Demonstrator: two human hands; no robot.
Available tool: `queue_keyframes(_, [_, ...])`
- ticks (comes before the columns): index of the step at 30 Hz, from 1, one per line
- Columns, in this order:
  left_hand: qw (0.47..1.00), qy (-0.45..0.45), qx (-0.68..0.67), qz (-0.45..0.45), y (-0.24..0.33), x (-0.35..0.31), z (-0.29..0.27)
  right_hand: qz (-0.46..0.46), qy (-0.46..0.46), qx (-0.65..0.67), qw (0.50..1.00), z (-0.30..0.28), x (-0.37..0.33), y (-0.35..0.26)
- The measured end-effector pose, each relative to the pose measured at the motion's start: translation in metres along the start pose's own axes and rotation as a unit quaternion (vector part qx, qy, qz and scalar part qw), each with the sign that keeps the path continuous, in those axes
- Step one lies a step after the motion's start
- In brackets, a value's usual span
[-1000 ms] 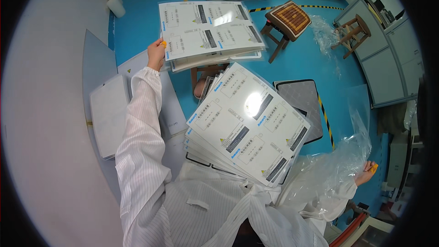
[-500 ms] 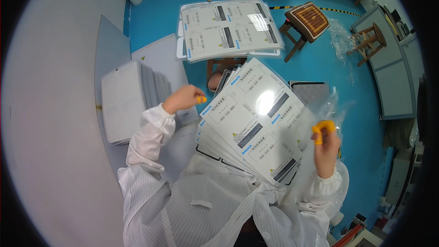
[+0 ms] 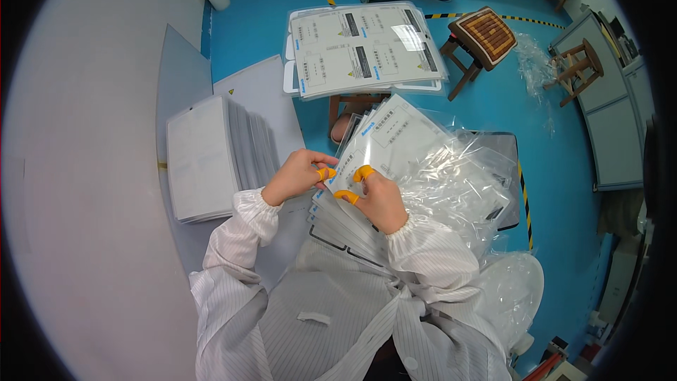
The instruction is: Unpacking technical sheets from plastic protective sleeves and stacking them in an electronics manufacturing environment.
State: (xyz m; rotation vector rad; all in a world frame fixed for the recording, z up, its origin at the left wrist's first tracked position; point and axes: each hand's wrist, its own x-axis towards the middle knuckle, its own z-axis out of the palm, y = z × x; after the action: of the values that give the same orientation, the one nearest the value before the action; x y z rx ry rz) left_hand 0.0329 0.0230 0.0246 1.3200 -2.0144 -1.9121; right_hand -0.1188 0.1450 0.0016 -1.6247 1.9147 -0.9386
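Note:
A stack of white printed sheets (image 3: 395, 127) with blue lettering and dark bars lies across my lap, its layers fanned out. My left hand (image 3: 300, 173), an orange finger cot on its thumb, pinches the left corner of the top sheet. Just beside it, my right hand (image 3: 381, 201) rests over the same sheet, its orange-capped thumb and forefinger spread apart in a curve. Crumpled clear plastic film (image 3: 451, 183) covers the right half of the stack, behind my right wrist. Whether any film lies between the fingers is hard to make out.
To the left, a thick stack of white sheets (image 3: 201, 162) stands on a grey board (image 3: 264, 88). Ahead, more printed sheets (image 3: 363, 49) lie on a stool. A cushioned stool (image 3: 483, 35), loose film (image 3: 532, 63) and a wooden stool (image 3: 582, 70) occupy the blue floor at right.
My right hand has swung left from the stack's right side to near my left hand. The clear film now spreads over the stack's right half. My left hand has come to the sheet's corner.

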Motion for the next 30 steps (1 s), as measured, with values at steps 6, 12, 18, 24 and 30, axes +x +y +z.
queue_keyframes(6, [0.998,-0.013,-0.052,0.016,0.008,0.000,0.018,-0.014,-0.029,-0.026,0.999,0.004,0.000,-0.001])
queue_keyframes(12, [1.000,-0.001,0.002,0.012,0.019,-0.007,0.020,0.043,-0.014,0.076,0.996,0.006,0.003,0.020])
queue_keyframes(18, [0.999,0.011,0.018,0.024,0.011,-0.010,0.019,-0.009,-0.042,0.075,0.996,0.001,0.000,0.005])
queue_keyframes(24, [0.996,0.019,0.065,0.064,0.013,-0.011,0.021,0.052,-0.035,0.136,0.989,0.006,0.006,0.024])
queue_keyframes(30, [0.979,0.054,0.152,0.125,0.013,-0.014,0.031,0.000,-0.048,0.113,0.992,0.005,0.000,0.014])
